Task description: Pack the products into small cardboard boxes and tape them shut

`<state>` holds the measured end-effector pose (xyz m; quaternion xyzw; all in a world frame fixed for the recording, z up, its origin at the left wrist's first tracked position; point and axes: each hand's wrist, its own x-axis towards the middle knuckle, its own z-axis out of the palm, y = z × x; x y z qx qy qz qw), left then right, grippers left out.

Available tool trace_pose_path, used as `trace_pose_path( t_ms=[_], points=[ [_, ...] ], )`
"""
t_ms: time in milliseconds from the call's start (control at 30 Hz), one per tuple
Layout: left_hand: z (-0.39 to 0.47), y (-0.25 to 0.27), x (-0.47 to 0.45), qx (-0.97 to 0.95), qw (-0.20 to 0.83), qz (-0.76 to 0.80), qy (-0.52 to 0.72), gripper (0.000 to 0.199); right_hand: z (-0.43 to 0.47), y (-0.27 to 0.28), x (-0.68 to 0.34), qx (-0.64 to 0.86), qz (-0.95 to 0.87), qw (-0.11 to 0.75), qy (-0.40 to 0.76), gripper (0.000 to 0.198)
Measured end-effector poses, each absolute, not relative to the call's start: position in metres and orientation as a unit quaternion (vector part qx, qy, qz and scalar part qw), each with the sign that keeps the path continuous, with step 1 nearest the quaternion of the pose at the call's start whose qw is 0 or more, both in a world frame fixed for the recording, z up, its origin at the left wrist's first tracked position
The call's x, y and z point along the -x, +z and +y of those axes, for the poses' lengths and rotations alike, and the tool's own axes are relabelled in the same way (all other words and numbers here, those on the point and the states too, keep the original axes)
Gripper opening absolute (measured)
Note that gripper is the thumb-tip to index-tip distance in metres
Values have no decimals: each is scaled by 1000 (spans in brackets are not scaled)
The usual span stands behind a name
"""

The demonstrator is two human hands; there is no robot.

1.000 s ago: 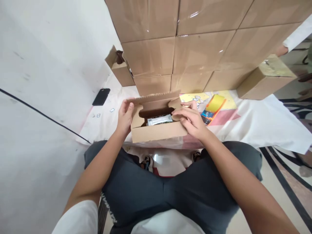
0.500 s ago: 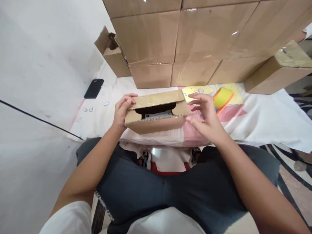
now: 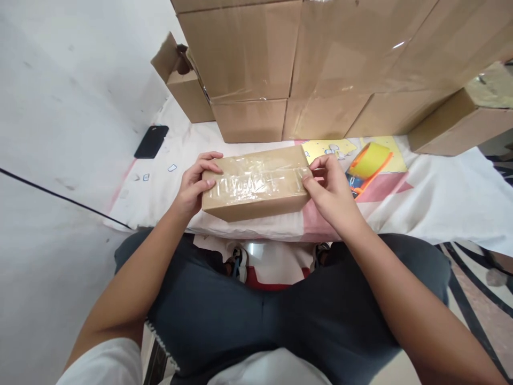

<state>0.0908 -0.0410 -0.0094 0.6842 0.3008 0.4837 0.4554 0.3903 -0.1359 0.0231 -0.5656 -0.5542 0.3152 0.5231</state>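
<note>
A small brown cardboard box (image 3: 256,179) lies across the cloth in front of me. Its upper face is closed, and shiny clear tape runs along it. My left hand (image 3: 196,184) grips the left end, thumb on top and fingers over the far corner. At the right end, my right hand (image 3: 331,187) pinches the upper corner between thumb and bent fingers. Just beyond that hand rests a tape dispenser (image 3: 371,163) with a yellow roll and an orange frame. What is inside the box is hidden.
Stacked, taped cardboard boxes (image 3: 248,59) form a wall behind the work spot. An open-flapped box (image 3: 190,96) stands at their left, another box (image 3: 460,117) at their right. A black phone (image 3: 151,142) lies on the white cloth (image 3: 192,141) near the wall.
The box showed an opening with a printed label inside; now a closed, taped face is up. My right hand has come in from spread fingers to a pinch on the corner.
</note>
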Motion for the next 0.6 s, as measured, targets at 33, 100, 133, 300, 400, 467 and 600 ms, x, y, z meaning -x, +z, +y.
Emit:
trace_pose_path(
  t_ms=[33,100,133,300,400,467,600],
  points=[
    [-41,-10,-90,-688,454,301,479,20,-136,23,-390,568,-554,519,317,23],
    [-41,-10,-88,-698,446,302,472,13,-135,23,-390,572,-557,514,312,21],
    [-41,-10,-87,-705,441,301,467,10,-135,23,-390,575,-559,514,305,20],
    [-40,-9,-85,-735,421,297,441,6,-134,25,-386,599,-561,503,272,14],
    [-38,-10,-85,-735,422,293,442,7,-132,23,-385,609,-563,497,256,15],
    [-37,-11,-84,-738,420,288,442,7,-130,20,-384,614,-560,498,247,16],
    [-35,-10,-85,-756,408,284,425,9,-127,17,-378,627,-558,503,206,15]
  ],
)
